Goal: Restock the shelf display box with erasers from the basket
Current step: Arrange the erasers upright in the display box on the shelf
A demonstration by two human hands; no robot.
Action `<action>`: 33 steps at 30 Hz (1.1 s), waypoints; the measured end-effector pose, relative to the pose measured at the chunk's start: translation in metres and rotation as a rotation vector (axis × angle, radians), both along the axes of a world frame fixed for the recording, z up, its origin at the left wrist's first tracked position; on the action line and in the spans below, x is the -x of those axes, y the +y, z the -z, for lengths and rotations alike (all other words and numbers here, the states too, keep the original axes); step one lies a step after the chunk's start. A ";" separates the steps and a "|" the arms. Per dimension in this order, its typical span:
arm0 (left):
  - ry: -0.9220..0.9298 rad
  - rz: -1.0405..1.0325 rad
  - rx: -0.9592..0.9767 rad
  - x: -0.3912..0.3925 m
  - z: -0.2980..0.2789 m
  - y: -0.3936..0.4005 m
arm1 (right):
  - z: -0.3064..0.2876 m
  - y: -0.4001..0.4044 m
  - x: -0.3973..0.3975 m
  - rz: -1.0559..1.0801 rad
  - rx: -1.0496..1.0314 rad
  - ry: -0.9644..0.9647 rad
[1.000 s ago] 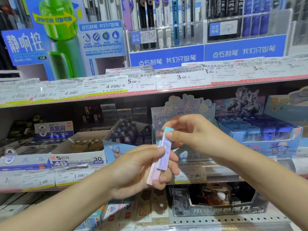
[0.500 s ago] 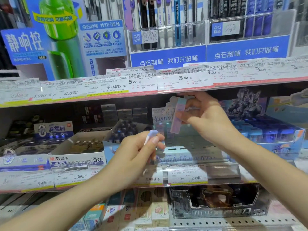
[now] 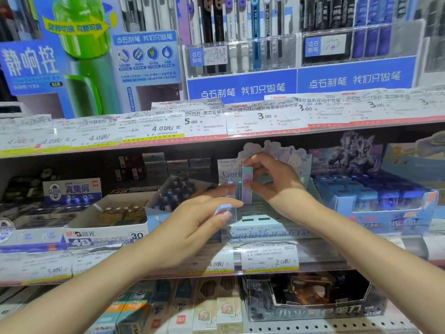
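Observation:
A pastel display box (image 3: 265, 231) with cartoon characters on its back card sits on the middle shelf. My right hand (image 3: 274, 182) pinches a long purple eraser (image 3: 246, 186) upright inside the box, at its left side. Just left of the box front, my left hand (image 3: 192, 225) grips a second eraser (image 3: 223, 209), its light blue end sticking out between thumb and fingers. Most of that eraser is hidden in my fist. The basket is out of view.
A white 4B eraser carton (image 3: 106, 227) stands left of the box, a blue carton of small boxes (image 3: 375, 201) right of it. Price-label strips (image 3: 216, 126) edge each shelf. Pen racks (image 3: 240, 51) fill the upper shelf; a dark tray (image 3: 313, 300) sits below.
My right hand has lowered the purple eraser from under the upper shelf edge down into the box. My left hand has risen a little toward the box with the other eraser.

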State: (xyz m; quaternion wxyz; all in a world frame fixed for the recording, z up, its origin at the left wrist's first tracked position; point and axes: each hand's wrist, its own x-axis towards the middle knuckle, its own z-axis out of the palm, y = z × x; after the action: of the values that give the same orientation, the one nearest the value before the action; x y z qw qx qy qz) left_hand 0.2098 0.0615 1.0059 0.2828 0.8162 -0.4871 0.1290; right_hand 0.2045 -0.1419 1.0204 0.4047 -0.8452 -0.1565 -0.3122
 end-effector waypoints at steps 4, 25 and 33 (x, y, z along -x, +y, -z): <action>0.019 0.026 0.015 -0.001 -0.001 0.001 | 0.003 -0.004 0.000 0.011 0.044 -0.009; 0.170 0.031 0.067 0.003 -0.010 0.002 | 0.000 0.000 0.005 -0.027 -0.036 0.038; 0.326 0.035 0.065 0.000 -0.013 0.002 | -0.006 0.030 0.035 -0.230 0.061 0.089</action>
State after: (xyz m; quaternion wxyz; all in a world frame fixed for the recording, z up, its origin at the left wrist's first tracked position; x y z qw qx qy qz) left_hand 0.2099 0.0638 1.0190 0.3865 0.8081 -0.4445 0.0054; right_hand 0.1696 -0.1120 1.0263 0.4185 -0.8466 -0.2438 -0.2209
